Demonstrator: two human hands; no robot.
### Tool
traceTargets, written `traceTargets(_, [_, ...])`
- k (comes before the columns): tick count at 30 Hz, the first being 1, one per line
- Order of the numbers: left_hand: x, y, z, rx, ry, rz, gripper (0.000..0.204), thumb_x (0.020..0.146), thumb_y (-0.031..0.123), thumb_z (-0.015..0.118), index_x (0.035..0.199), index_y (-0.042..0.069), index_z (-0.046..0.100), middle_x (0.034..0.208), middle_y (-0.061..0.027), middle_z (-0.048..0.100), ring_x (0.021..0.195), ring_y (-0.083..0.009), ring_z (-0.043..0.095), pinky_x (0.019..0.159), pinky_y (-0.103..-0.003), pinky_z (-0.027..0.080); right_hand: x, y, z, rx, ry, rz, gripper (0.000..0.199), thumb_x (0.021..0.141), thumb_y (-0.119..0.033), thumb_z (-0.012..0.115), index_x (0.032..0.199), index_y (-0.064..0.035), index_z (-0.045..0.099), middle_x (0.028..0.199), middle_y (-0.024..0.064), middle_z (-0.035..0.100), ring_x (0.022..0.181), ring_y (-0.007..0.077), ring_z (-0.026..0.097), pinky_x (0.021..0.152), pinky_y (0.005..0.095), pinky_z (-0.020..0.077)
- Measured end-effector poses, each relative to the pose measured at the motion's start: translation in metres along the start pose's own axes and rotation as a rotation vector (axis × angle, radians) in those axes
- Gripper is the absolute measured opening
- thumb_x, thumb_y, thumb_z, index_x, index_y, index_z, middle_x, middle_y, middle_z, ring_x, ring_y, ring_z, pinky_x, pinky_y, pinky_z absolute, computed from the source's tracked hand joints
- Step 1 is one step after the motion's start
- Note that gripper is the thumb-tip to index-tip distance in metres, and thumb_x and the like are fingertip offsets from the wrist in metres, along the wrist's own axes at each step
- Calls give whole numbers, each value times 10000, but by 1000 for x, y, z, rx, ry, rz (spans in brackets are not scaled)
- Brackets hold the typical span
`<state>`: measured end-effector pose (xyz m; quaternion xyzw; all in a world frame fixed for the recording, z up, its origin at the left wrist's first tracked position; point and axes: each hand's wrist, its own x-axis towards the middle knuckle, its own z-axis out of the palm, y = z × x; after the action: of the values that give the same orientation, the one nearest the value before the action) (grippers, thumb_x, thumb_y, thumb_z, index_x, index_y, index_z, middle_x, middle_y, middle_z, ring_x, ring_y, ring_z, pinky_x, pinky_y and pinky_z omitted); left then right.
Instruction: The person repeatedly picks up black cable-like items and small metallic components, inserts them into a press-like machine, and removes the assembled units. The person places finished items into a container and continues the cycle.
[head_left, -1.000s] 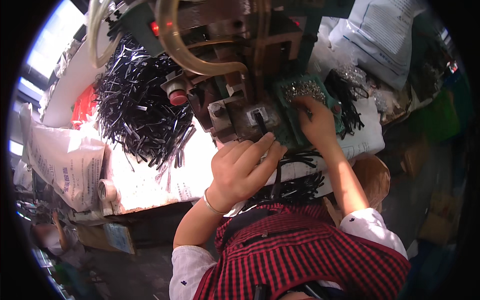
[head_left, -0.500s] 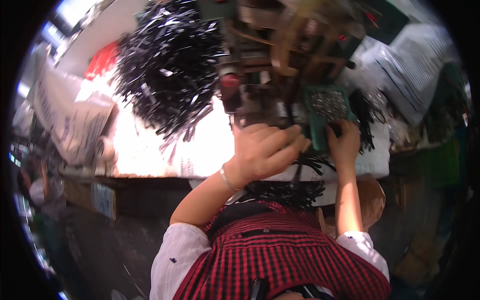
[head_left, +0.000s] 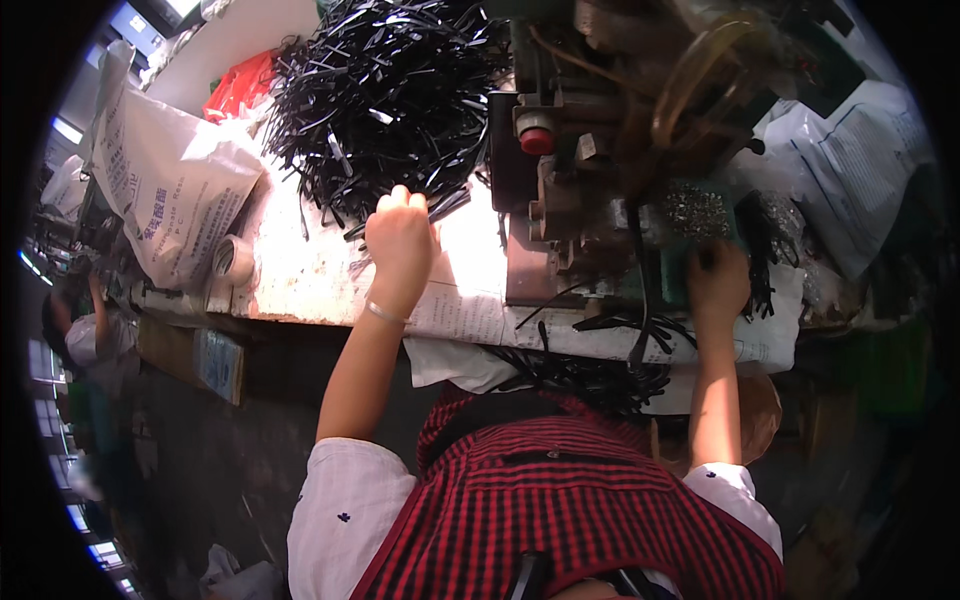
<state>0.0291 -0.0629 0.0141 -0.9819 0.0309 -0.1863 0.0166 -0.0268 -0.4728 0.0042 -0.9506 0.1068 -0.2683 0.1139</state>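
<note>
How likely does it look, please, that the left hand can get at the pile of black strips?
Probably yes: the left hand is at the near edge of the pile of black strips, with nothing visibly blocking it.

Bench (head_left: pixel 300 290), heaped black strips (head_left: pixel 385 110), tape roll (head_left: pixel 236 260)

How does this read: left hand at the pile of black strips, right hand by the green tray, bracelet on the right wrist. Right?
One error: the bracelet is on the left wrist, as the head view shows. The left hand is at the pile of black strips, the right hand by the green tray.
</note>
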Motion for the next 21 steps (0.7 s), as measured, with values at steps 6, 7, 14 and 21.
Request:
traceTargets(6, [14,-24,35,-237,333,167,48,784,77,763,814,94,730,839,-51,662,822,-293,636,716,-413,527,-7,2,-18,252,-67,144,163,898,-178,690,984,-46,733,913,172,735,896,390,699,809,473,537])
traceTargets(7, [19,-26,24,-240,261,84,87,819,103,783,903,81,783,946,-38,737,893,-264,667,800,-368,540,-10,10,-17,281,-57,121,154,898,-158,685,987,-43,737,924,174,736,906,391,700,816,465,538])
traceTargets(14, [48,-26,-81,-961,154,-184,368,1020,101,648,1386,141,646,752,-19,726,670,-39,627,566,-212,465,-10,19,-22,273,-106,122,177,852,-159,724,1003,-69,745,975,136,727,965,375,685,870,455,547])
traceTargets(21, [-13,0,40,-1433,-86,-271,310,1039,60,587,1339,-15,606,1187,-134,744,1069,-140,714,750,-218,581,3,-1,3,13,-4,70,170,823,-248,748,906,-101,729,875,90,691,876,345,671,749,476,549])
